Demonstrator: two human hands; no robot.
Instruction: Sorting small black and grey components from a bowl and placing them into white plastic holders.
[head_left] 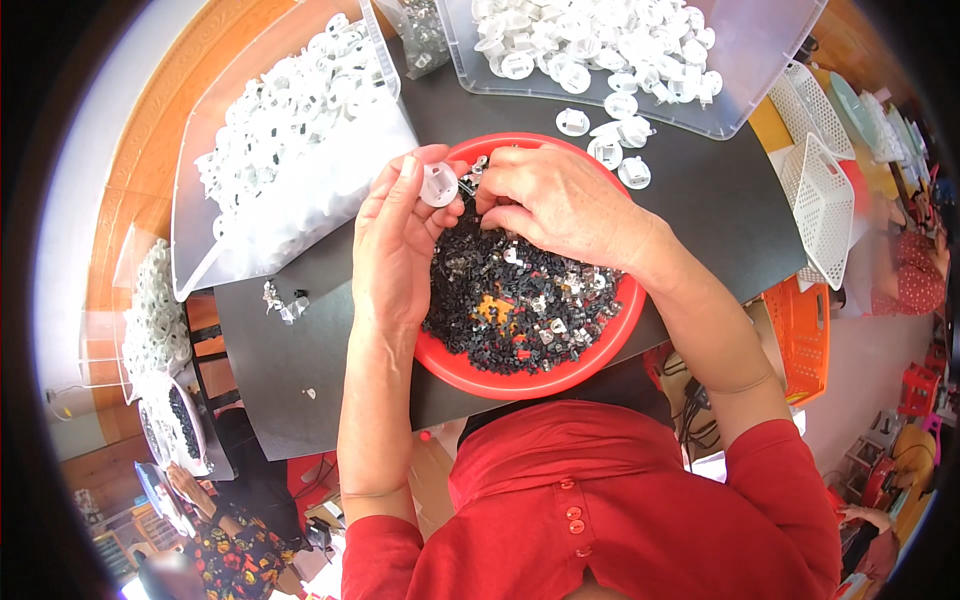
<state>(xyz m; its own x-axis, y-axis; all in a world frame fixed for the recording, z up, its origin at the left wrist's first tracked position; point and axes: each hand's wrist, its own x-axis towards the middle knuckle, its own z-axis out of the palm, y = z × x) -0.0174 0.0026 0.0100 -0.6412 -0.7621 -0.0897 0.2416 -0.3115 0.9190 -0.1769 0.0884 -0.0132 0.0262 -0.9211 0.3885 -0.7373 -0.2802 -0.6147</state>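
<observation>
My left hand (392, 225) pinches a round white plastic part (438, 186) between thumb and fingers, over the left rim of a red basin (628, 325). Small black pieces (470, 275), mixed with metal bits and a few orange ones, fill the basin. My right hand (560, 200) reaches over the basin's far side with its fingers closed at the heap; what they hold, if anything, is hidden. Several more round white parts (605, 152) lie loose on the dark table (720, 215), beyond my right hand.
Clear bins of white parts stand at the far left (385, 75) and far side (740, 100). Small metal bits (287, 302) lie left of the basin. White baskets (825, 215) and an orange crate (800, 340) are at the right. Other people sit at lower left and far right.
</observation>
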